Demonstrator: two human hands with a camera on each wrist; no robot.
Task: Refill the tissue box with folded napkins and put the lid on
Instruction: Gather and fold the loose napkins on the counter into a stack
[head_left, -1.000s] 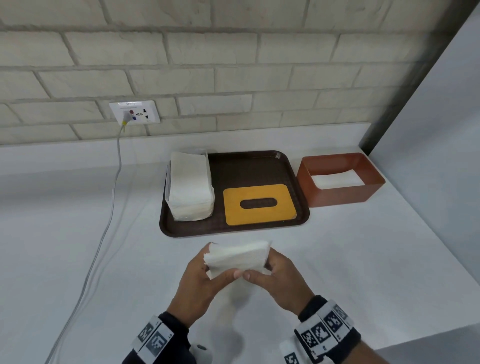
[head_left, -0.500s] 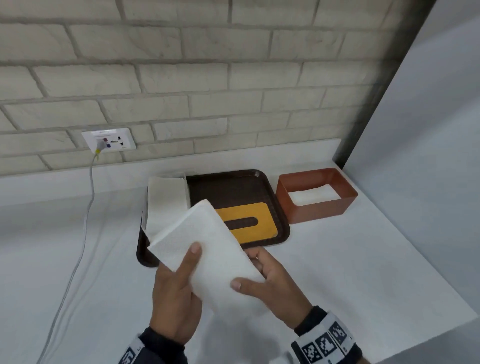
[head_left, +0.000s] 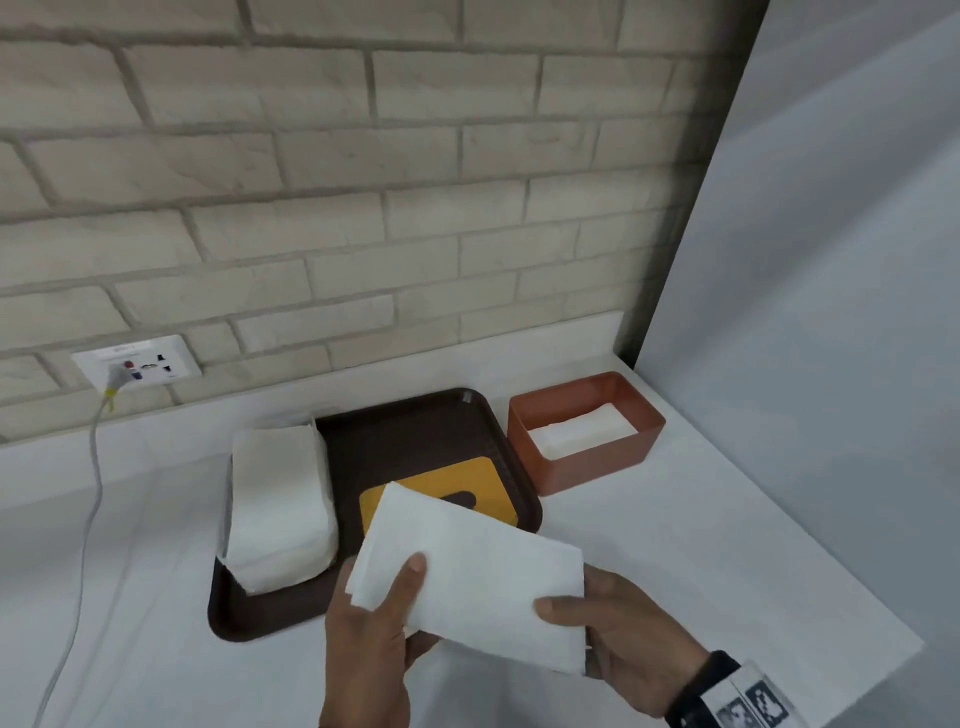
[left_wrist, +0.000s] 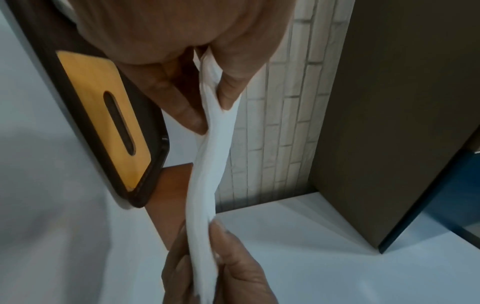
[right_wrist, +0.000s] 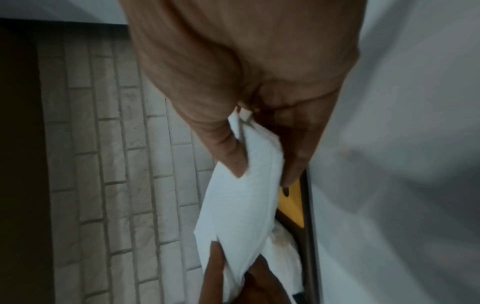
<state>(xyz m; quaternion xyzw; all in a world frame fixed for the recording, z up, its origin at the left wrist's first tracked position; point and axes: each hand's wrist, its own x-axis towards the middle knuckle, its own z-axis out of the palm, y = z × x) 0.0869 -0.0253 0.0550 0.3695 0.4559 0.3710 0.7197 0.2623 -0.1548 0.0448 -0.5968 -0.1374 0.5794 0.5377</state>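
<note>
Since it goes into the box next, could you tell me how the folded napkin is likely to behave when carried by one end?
Probably floppy: in the left wrist view the napkin bows between the left hand and right hand. Likely very light, since fingertip pinches hold it. Its layers may fan apart at the corner.

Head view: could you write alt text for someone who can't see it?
Two hands, left hand and right hand, hold a folded napkin over a white counter. Behind sit a brown tray with a napkin stack and yellow lid, and an open box beside it.
</note>
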